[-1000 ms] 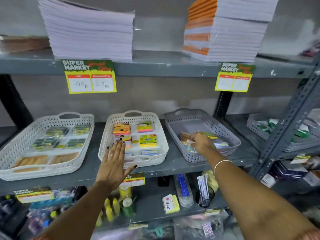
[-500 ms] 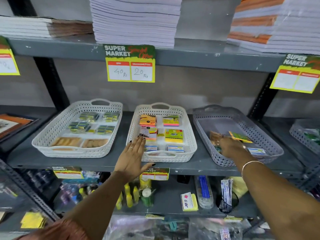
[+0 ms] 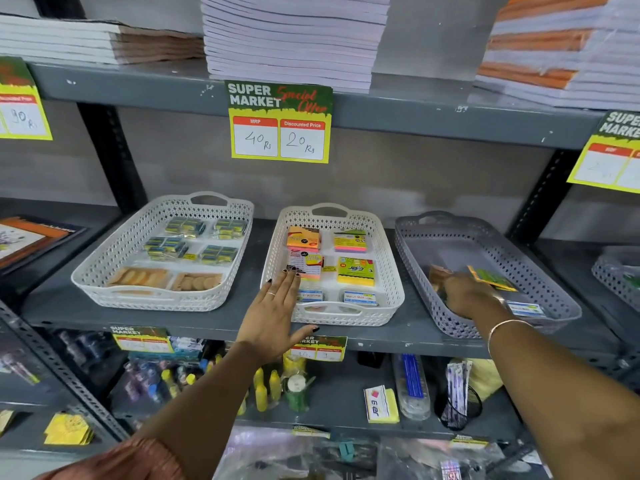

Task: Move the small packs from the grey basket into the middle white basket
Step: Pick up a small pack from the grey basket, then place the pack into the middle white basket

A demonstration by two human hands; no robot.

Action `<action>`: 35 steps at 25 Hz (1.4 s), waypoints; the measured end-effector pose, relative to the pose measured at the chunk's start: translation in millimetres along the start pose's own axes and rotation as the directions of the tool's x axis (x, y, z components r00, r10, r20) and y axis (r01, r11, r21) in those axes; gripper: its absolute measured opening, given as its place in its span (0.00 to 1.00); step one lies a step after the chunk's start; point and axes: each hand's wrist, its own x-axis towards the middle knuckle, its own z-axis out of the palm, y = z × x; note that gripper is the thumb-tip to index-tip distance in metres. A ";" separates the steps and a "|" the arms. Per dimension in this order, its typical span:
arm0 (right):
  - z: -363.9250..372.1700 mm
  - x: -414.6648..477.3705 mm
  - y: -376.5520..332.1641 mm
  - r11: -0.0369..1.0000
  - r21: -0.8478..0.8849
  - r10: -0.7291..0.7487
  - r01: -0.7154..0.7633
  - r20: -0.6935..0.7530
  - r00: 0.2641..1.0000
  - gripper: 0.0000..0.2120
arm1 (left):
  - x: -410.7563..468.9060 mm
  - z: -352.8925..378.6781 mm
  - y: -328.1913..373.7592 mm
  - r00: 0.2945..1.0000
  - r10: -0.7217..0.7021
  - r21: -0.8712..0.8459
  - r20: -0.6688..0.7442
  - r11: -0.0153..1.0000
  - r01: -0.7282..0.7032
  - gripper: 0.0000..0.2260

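Observation:
The grey basket (image 3: 540,271) sits on the right of the middle shelf. Inside it, my right hand (image 3: 467,296) curls down over a cluster of small packs. A green-and-yellow pack (image 3: 493,279) sticks out tilted from my fingers, and a brown pack (image 3: 437,273) shows at my fingertips. A clear pack with a blue label (image 3: 524,309) lies flat beside my wrist. The middle white basket (image 3: 391,271) holds several coloured sticky-note packs in rows. My left hand (image 3: 277,313) is spread flat over its near-left rim, holding nothing.
A left white basket (image 3: 104,268) holds small boxed packs and brown items. Another grey basket (image 3: 613,275) stands at the far right. Paper stacks (image 3: 294,39) fill the shelf above, with a price tag (image 3: 278,123) on its edge. The lower shelf is crowded with stationery.
My view has swung left, so the baskets sit further right. My left hand has slid a little further onto the white basket's rim. My right hand stays in the grey basket on the packs.

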 end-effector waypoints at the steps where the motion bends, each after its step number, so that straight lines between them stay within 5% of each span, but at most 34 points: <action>1: -3.7 1.6 -1.4 0.999 0.040 0.033 -0.033 -0.016 0.999 0.21 | 0.3 0.5 0.1 1.000 0.000 -0.001 -0.002 1.000 0.000 0.42; 7: -60.0 10.1 -34.3 0.958 0.267 0.146 -0.101 -0.155 0.977 0.28 | 0.1 -0.1 -6.9 0.997 0.063 -0.031 -0.037 0.997 -0.064 0.41; 12: -122.7 10.1 -120.8 0.909 0.399 -0.004 0.122 -0.283 0.959 0.32 | -13.8 -15.6 -74.2 0.994 -0.077 -0.020 -0.083 0.997 0.076 0.40; 17: -156.2 6.5 -243.6 0.775 0.430 -0.307 0.463 -0.384 0.871 0.34 | -49.9 -34.1 -181.0 0.963 -0.269 0.024 -0.009 0.963 0.269 0.44; 24: -144.5 29.4 -391.2 0.663 0.390 -0.590 0.640 -0.254 0.766 0.35 | -62.6 -20.2 -228.4 0.975 -0.220 0.004 0.014 0.975 0.220 0.47; 28: -113.1 53.7 -425.7 0.685 0.343 -0.636 0.643 -0.148 0.757 0.37 | -66.4 -15.8 -227.0 0.972 -0.234 -0.183 -0.021 0.957 0.226 0.49; 35: -92.7 71.0 -445.3 0.702 0.307 -0.646 0.642 -0.104 0.756 0.35 | -65.6 -13.3 -229.1 0.978 -0.200 -0.160 -0.052 0.969 0.190 0.48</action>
